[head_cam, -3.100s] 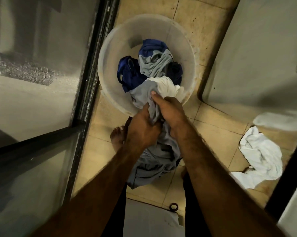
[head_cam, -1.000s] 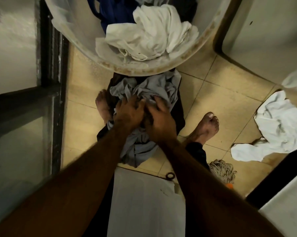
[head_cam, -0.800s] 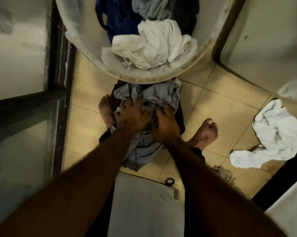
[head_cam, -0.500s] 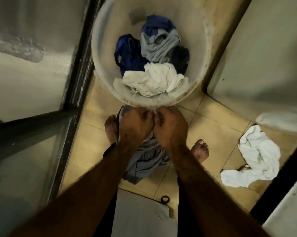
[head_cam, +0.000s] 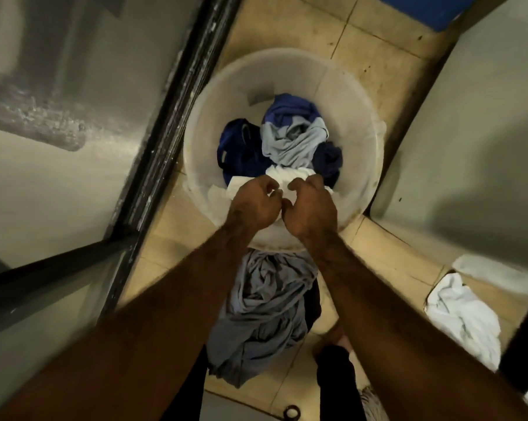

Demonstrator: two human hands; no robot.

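- L hand (head_cam: 252, 206) & R hand (head_cam: 309, 208) hovering half-curled over white garment (head_cam: 287, 174); whether they're actually gripping it, can't tell.
- White garment sitting at tub's (head_cam: 362, 165) 6 o'clock, inside.
- Grey garment (head_cam: 262, 305) lying on floor, 6 o'clock of tub.

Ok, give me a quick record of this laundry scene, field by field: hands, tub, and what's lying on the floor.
left hand: fingers curled onto the white garment
right hand: fingers curled onto the same garment
tub: round, whitish, stands on the tiled floor
tub contents: white garment nearest, dark blue garment, light grey garment
outside the tub: grey garment heaped on its near side; white cloth at right
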